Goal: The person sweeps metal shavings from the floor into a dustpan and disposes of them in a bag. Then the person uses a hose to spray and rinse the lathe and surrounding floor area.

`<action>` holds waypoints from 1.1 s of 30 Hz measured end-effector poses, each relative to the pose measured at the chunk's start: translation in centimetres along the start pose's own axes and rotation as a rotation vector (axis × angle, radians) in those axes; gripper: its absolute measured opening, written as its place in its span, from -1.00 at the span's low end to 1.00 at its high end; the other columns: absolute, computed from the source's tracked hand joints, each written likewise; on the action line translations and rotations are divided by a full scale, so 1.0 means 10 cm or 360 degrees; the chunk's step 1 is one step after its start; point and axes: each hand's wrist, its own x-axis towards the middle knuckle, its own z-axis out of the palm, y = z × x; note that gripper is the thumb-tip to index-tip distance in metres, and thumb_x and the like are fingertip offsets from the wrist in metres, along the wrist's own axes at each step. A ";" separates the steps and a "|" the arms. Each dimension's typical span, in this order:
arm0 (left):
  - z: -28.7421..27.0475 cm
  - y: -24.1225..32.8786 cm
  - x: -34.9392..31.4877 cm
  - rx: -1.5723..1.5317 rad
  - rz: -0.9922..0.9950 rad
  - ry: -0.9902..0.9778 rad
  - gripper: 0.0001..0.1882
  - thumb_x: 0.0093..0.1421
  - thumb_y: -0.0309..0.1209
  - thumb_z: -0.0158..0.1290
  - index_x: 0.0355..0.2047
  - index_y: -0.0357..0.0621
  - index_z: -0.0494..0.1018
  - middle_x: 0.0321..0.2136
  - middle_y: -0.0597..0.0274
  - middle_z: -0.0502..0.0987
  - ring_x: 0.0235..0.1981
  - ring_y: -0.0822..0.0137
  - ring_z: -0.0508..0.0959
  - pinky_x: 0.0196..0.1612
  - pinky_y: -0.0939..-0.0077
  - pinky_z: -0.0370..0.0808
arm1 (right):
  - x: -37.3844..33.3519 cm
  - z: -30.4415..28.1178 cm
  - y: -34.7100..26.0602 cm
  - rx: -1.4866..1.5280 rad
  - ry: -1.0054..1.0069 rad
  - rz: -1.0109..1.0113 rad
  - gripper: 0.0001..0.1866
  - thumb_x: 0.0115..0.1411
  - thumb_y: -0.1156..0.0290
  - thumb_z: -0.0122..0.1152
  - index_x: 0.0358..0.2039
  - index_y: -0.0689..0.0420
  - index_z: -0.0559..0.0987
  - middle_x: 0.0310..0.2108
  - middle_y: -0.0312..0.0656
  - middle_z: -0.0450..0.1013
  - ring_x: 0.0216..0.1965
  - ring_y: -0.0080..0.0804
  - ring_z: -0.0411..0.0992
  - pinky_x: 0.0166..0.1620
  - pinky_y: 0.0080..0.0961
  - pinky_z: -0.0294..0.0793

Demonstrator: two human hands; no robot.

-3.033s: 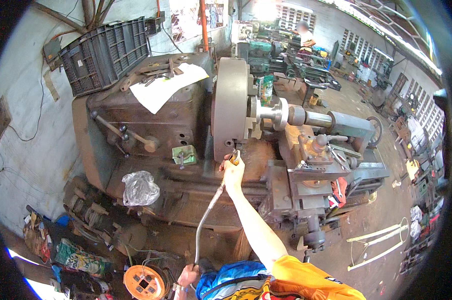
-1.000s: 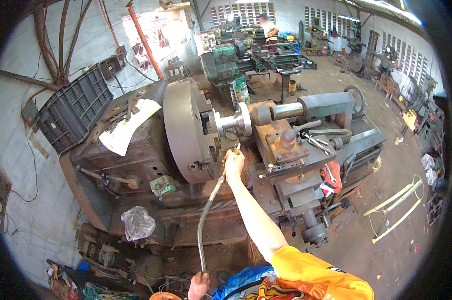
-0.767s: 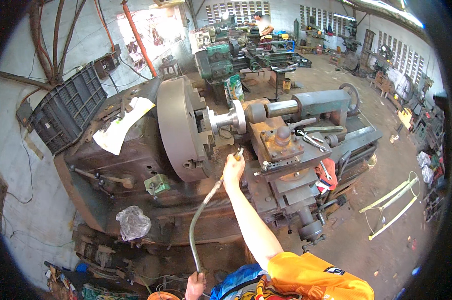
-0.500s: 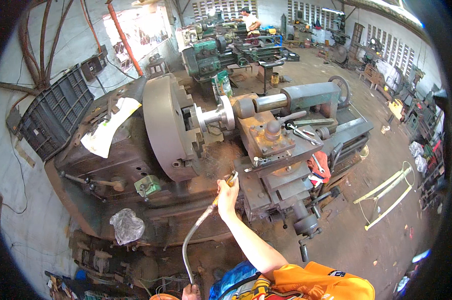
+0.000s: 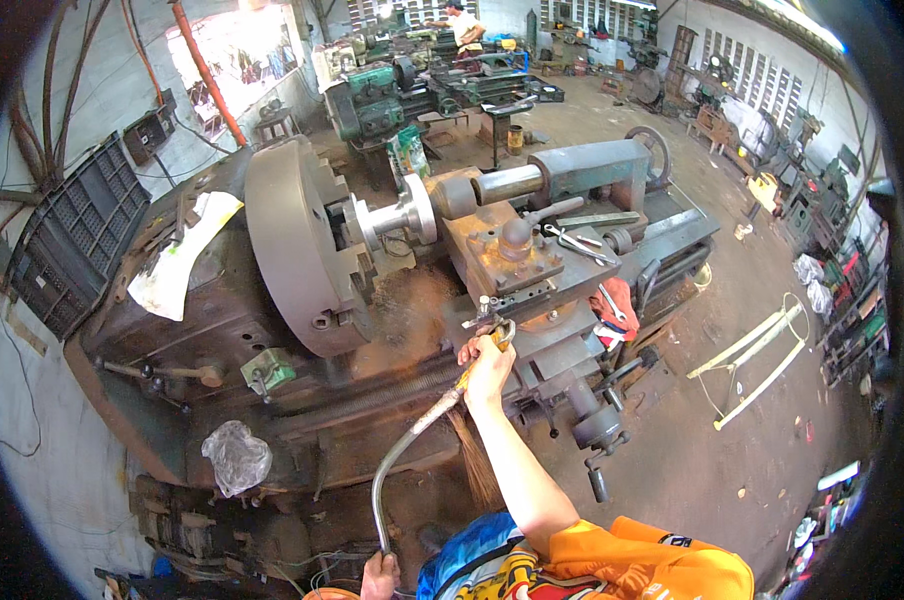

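Note:
My right hand [image 5: 486, 366] is closed around an air blow gun [image 5: 503, 335] with a brass-coloured head, held in front of the lathe's tool post [image 5: 515, 240]. A grey hose [image 5: 392, 462] curves from its handle down to my left hand [image 5: 379, 577], which grips it at the bottom edge. Behind the gun, a shiny flanged metal part [image 5: 392, 215] sits between the lathe's big chuck [image 5: 294, 250] and the tailstock [image 5: 592, 170]. Rusty brown chips [image 5: 412, 305] lie on the bed below the chuck.
A white cloth [image 5: 187, 255] lies on the headstock, and a clear plastic bag [image 5: 237, 458] hangs at its front. Wrenches [image 5: 582, 245] and a red rag [image 5: 614, 305] rest by the carriage. Broom bristles [image 5: 475, 460] show beside my forearm. Another person [image 5: 464, 28] stands at a far machine.
My right hand with the blow gun has moved right, from beside the bed opening to the tool post's front. The view has shifted, and the broom bristles now show.

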 end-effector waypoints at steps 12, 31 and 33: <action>-0.03 0.89 0.18 -0.0314 -0.0282 0.0258 -0.80 0.25 -0.35 -0.05 -0.43 -0.23 0.35 -0.69 0.29 0.37 -0.70 0.43 0.37 -0.61 0.50 0.33 | 0.04 -0.19 0.04 0.0397 0.0003 0.0385 -0.93 0.04 0.51 0.04 -0.42 0.13 0.37 -0.60 -0.31 0.25 -0.56 -0.46 0.29 -0.41 -0.45 0.36; -0.21 2.94 1.13 -0.0496 0.0589 0.0274 -0.33 0.27 -0.12 -0.02 0.20 -0.36 0.10 0.12 -0.06 0.28 0.18 0.17 0.27 0.22 0.33 0.16 | -1.12 0.32 0.14 -0.0721 -0.1032 0.0219 -0.65 0.15 0.21 0.26 -0.26 0.05 0.28 -0.42 -0.37 0.16 -0.38 -0.61 0.14 -0.29 -0.62 0.19; -0.21 3.03 1.25 -0.0493 0.0765 0.0373 -0.33 0.28 -0.06 -0.05 0.18 -0.36 0.12 0.05 -0.03 0.33 0.12 0.21 0.31 0.17 0.38 0.21 | -1.14 0.33 0.12 -0.0633 -0.1143 0.0769 -0.73 0.22 0.27 0.14 -0.19 0.06 0.29 -0.38 -0.41 0.18 -0.35 -0.66 0.16 -0.25 -0.66 0.21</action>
